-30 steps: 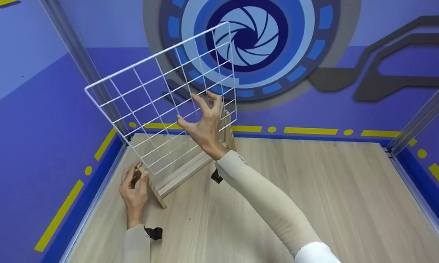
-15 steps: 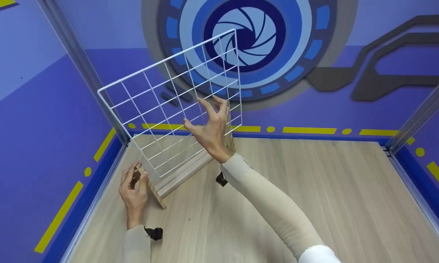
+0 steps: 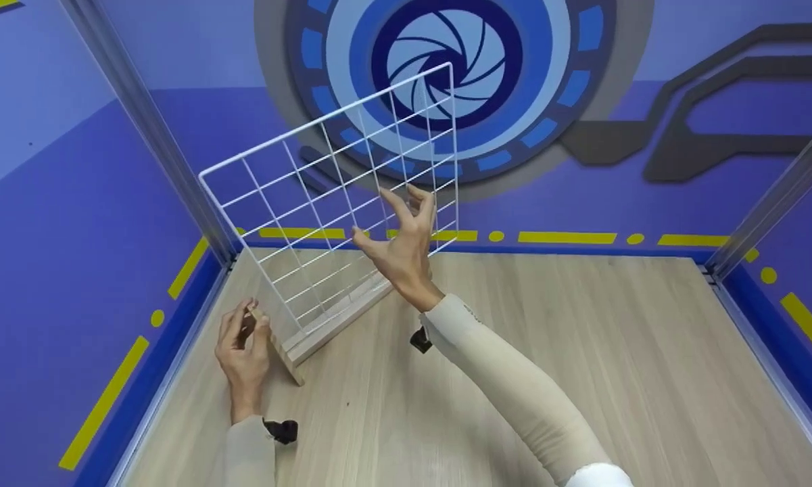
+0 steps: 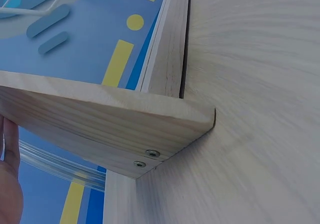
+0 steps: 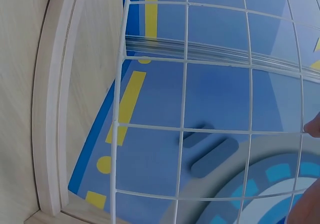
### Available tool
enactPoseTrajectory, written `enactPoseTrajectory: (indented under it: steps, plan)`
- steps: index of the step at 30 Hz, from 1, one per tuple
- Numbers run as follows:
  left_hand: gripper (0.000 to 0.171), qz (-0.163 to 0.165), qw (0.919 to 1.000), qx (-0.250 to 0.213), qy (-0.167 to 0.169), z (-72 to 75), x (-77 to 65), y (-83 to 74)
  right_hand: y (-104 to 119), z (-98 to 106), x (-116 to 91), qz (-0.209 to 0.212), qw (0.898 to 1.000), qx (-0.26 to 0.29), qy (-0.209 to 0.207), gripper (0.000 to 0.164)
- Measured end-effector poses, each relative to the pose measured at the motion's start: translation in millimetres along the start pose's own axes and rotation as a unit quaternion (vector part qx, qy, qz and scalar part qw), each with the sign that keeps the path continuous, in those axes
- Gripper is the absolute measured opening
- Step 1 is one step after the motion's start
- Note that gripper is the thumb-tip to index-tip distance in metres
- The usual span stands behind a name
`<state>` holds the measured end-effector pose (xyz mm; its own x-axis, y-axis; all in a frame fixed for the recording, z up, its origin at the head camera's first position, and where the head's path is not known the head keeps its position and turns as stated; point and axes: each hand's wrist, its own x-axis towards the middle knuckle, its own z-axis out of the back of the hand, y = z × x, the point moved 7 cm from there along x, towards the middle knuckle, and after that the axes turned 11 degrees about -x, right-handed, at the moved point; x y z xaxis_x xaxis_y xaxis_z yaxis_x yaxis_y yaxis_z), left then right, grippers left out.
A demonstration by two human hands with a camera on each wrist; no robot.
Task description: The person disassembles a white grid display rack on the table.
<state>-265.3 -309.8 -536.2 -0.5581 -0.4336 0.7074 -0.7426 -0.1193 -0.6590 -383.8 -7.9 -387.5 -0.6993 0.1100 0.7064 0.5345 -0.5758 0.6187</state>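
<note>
In the head view my right hand [image 3: 406, 250] pinches a white wire grid panel [image 3: 324, 121] near its middle, thumb and fingers spread across the wires. The panel leans above a wooden stand, whose bottom rail [image 3: 351, 314] has a lengthwise groove. A gap shows between the panel's lower edge [image 5: 114, 159] and the grooved rail [image 5: 52, 108] in the right wrist view. My left hand [image 3: 243, 358] grips the top of the stand's near end board [image 3: 285, 355]. Two screws [image 4: 152, 153] show on that end board in the left wrist view. My right hand hides most of the far end.
The stand is on a wood-grain table [image 3: 547, 352]. Blue printed walls [image 3: 189, 128] with metal corner posts [image 3: 142, 122] enclose the back and sides. A small black wrist device [image 3: 420, 339] hangs below the right sleeve.
My right hand has moved the grid panel to the right and down, bringing its lower edge closer to the rail. My left hand stays on the end board.
</note>
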Motion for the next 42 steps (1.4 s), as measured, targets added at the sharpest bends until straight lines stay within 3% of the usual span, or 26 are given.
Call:
enactPoseTrajectory:
  steps: [9,15,23,42]
  plan:
    - [0.045,0.012,0.9998,0.017,-0.005,3.4,-1.8,1.1,-6,15,-3,0.016,0.999,0.004,-0.037,0.067]
    - [0.045,0.011,0.9995,0.027,-0.007,-3.8,-0.7,-6.9,-11,27,-4,0.022,0.998,0.0,-0.052,0.068]
    - [0.041,0.01,0.9996,0.025,-0.007,-14.7,5.5,-30.3,-20,35,-9,0.01,0.999,0.004,-0.048,0.066]
    - [0.043,0.007,0.999,0.043,0.005,-15.2,4.9,-34.6,-42,55,-25,-0.017,0.998,-0.026,-0.053,0.068]
